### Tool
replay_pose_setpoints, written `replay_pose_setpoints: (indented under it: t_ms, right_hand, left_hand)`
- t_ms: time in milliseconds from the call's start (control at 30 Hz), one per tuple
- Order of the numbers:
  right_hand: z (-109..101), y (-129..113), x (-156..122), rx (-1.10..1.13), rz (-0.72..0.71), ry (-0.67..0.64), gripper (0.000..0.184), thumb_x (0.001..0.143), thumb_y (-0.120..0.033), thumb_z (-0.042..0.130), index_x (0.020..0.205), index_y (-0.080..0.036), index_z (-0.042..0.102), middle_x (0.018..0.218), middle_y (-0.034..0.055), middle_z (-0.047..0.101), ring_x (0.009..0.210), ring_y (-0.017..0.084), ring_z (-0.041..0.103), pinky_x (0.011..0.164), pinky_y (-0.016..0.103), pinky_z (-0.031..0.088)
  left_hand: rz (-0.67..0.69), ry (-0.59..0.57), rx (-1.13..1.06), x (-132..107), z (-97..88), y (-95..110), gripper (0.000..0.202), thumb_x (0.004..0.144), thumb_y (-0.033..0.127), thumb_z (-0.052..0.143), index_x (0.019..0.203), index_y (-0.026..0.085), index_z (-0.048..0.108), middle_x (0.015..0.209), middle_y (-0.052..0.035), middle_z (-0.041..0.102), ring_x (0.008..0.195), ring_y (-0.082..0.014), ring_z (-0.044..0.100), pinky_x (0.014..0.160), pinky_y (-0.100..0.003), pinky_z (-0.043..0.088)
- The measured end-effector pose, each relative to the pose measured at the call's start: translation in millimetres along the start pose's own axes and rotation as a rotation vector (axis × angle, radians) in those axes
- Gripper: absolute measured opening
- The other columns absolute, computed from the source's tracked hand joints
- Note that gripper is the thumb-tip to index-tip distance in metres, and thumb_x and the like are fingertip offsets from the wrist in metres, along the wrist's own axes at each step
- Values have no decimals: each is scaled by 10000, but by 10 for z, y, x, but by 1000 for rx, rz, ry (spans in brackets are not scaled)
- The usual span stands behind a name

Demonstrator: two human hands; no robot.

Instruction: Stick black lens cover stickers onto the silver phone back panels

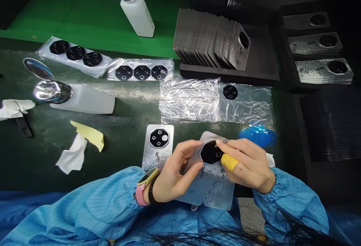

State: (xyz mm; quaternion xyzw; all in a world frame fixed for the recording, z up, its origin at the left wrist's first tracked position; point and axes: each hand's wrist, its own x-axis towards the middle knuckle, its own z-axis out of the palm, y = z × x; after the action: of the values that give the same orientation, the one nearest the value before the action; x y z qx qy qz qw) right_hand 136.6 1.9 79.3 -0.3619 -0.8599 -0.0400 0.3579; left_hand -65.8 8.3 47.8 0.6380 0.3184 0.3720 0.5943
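Observation:
My left hand (180, 174) grips the left side of a silvery phone back cover (194, 189), its thumb and index finger near a black octagonal camera plate (210, 153). My right hand (248, 161) is closed at the plate's right edge, its index fingertip on the rim; yellow tape wraps one finger. The right thumb is hidden. A second silvery cover (220, 191) lies beneath and to the right, partly covered by the hands. Left of them, another phone back cover (158, 152) with a black camera plate rests flat on the bench, partly behind my left wrist.
Plastic sheets (188, 101) and strips of octagonal plates (141, 72) lie beyond the hands. A black tray (228, 74) holds many upright covers. Two dispenser bottles (138, 15), a blue film heap (258, 135), cloth scraps (72, 156) and stacked covers (324, 71) surround the bench.

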Motion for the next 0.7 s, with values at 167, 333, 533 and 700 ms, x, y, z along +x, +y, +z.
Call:
replay_pose_setpoints:
  t_ms: [167,333,533,700]
  right_hand:
    - [-11,-53,-36,243,412,223,272,827,-45,488,973,-233,621,908,62,729,804,204,647,588,347,573]
    - [17,-26,-36,594,662,179,160,892,-200,517,1012,-199,623,915,56,735,778,181,684,642,309,587]
    - [51,-57,5,594,604,-23,191,906,-269,494,815,-195,645,625,-12,661,532,123,629,481,215,505]
    - [66,-85,-17,533,586,-15,226,905,-235,486,730,-210,626,576,-20,631,518,126,608,466,222,466]
  left_hand:
    - [-25,-58,-103,22,-5,39,531,962,240,484,1430,308,241,958,-36,684,663,-111,631,611,-190,518]
    - [-15,-25,-100,24,-14,23,460,952,250,512,1380,269,345,905,-29,701,679,-121,653,627,-192,529]
    - [31,10,-12,60,-33,23,242,914,230,570,1150,207,522,824,-22,706,668,-129,676,578,-168,538]
    - [20,10,4,54,-43,33,238,892,196,586,1124,189,536,805,-19,701,646,-133,675,560,-175,540]
